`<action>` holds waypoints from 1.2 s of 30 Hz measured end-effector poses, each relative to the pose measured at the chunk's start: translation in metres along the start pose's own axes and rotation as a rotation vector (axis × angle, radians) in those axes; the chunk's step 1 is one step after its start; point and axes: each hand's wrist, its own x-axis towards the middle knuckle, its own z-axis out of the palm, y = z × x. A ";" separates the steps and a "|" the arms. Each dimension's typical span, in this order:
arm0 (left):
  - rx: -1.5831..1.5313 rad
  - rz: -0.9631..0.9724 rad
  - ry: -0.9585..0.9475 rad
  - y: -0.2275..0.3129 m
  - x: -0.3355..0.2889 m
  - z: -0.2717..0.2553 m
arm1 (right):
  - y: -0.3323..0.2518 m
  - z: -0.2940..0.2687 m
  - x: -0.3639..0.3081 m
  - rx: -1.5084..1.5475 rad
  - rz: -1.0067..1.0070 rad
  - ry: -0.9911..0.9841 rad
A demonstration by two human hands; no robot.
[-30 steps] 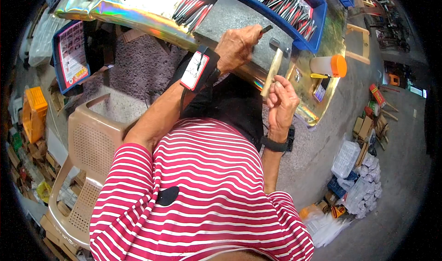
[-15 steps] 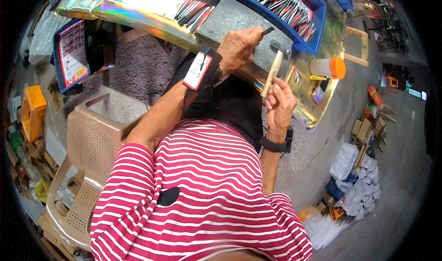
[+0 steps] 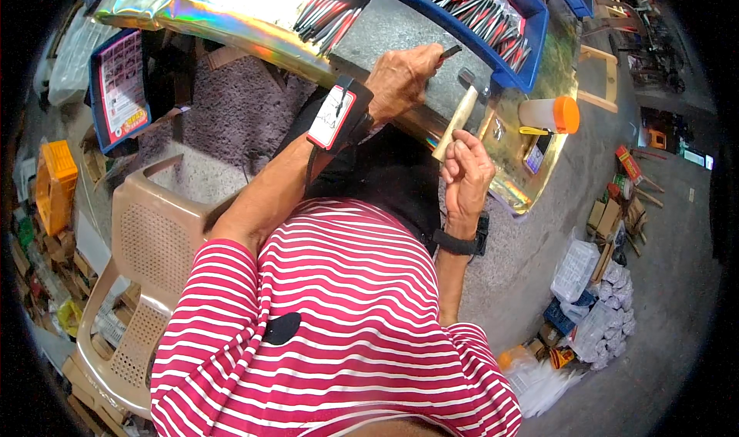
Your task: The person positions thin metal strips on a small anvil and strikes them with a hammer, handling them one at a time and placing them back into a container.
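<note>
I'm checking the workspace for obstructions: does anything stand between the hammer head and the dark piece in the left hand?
Nothing visible does: between the hammer head and the dark piece in the left hand, only the bare top of the grey block shows. The blue bin sits beyond.

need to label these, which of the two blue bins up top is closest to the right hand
The near bin, just beyond the grey slab and holding red and black pieces; the other bin sits farther off, toward upper right.
</note>
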 end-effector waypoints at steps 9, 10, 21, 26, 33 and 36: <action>0.009 -0.004 0.014 0.001 0.000 0.000 | 0.001 0.000 -0.002 -0.027 -0.013 -0.019; 0.013 -0.003 0.013 0.001 0.000 0.000 | 0.001 0.000 -0.002 -0.043 -0.020 -0.023; 0.002 -0.012 0.022 -0.001 -0.001 0.002 | 0.001 0.005 -0.002 -0.054 -0.029 -0.035; 0.017 0.003 0.026 -0.001 -0.001 0.003 | 0.002 0.007 -0.002 -0.043 -0.025 -0.046; 0.017 -0.001 0.030 -0.001 -0.002 0.003 | 0.004 0.009 -0.001 -0.061 -0.035 -0.051; 0.019 0.004 0.035 -0.001 -0.002 0.003 | 0.004 0.011 -0.001 -0.067 -0.036 -0.054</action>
